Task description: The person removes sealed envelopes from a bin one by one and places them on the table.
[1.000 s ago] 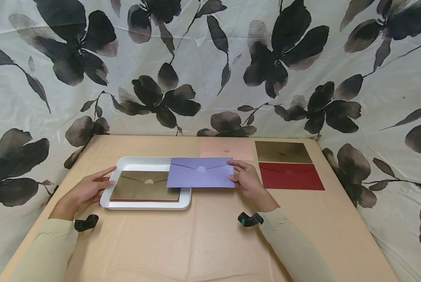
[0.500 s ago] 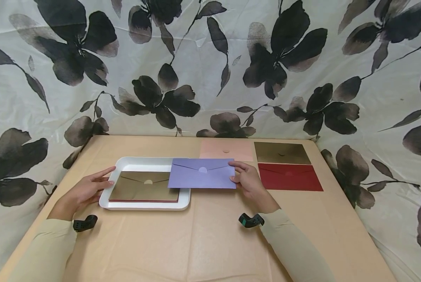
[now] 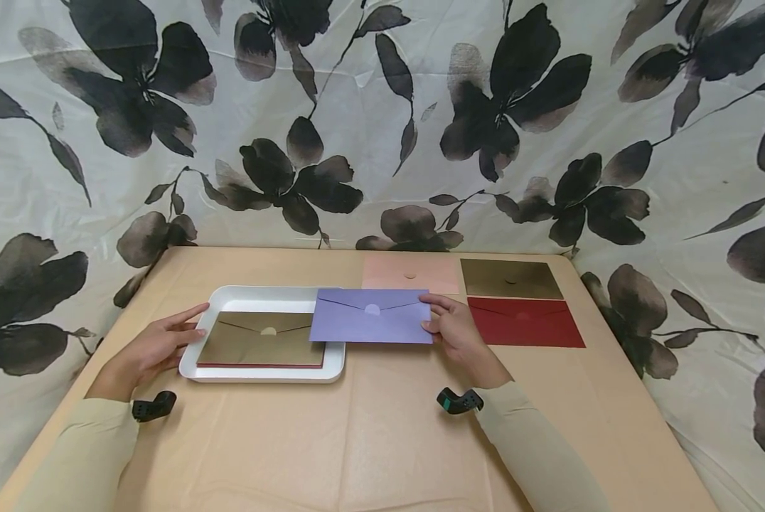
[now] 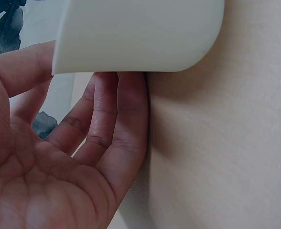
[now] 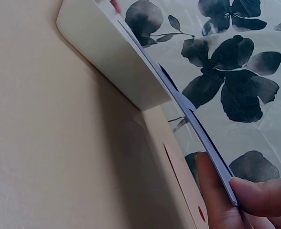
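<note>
My right hand (image 3: 456,328) pinches the right edge of a lavender envelope (image 3: 371,327) between thumb and fingers. The envelope is held flat, its left part overlapping the right side of a white tray (image 3: 264,375). Inside the tray lies a gold-brown envelope (image 3: 254,348) with a round seal, and a thin red edge (image 3: 261,366) shows beneath it. At the tray's left end, my left hand (image 3: 158,348) holds the rim, thumb over it and fingers against the outer wall (image 4: 140,38). In the right wrist view, the lavender envelope (image 5: 202,131) appears edge-on above the table.
Right of the tray, a pink envelope (image 3: 408,267), a dark gold envelope (image 3: 510,277) and a red envelope (image 3: 526,323) lie on the light wooden table (image 3: 382,434). A floral cloth (image 3: 382,107) hangs behind it. Black bands (image 3: 154,407) circle both wrists.
The lavender envelope has shifted slightly to the right with my right hand, uncovering a little more of the gold-brown envelope. My left hand stays at the tray's rim.
</note>
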The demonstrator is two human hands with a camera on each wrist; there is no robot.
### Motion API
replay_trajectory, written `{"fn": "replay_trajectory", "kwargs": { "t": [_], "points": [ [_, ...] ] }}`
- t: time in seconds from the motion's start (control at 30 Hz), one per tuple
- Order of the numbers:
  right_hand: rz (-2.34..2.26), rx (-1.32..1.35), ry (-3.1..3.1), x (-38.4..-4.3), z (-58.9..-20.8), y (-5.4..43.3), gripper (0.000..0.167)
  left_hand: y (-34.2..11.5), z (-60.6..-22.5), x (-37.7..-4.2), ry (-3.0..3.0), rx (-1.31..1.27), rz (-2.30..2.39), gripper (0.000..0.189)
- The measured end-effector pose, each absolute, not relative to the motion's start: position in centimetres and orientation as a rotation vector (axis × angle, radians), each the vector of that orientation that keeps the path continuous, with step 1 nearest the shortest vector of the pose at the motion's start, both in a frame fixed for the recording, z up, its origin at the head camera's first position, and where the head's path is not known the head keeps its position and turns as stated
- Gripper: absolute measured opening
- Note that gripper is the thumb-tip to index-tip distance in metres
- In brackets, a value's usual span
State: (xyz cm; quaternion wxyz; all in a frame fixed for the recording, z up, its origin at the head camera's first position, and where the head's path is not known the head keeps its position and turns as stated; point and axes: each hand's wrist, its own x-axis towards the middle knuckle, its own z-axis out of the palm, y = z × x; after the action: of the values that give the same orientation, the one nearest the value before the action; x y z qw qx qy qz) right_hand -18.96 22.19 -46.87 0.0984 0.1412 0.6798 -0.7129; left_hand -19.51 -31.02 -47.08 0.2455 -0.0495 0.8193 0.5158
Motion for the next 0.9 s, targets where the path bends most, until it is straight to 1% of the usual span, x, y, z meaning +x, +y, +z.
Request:
{"fn": "replay_trajectory", "kwargs": {
  "t": [0.9],
  "points": [
    [-2.11,0.437,2.0,-18.7,-47.2,23.4,0.057,-31.0,-46.9,-19.4,2.24,-0.131,1.404,0.078]
  ]
}}
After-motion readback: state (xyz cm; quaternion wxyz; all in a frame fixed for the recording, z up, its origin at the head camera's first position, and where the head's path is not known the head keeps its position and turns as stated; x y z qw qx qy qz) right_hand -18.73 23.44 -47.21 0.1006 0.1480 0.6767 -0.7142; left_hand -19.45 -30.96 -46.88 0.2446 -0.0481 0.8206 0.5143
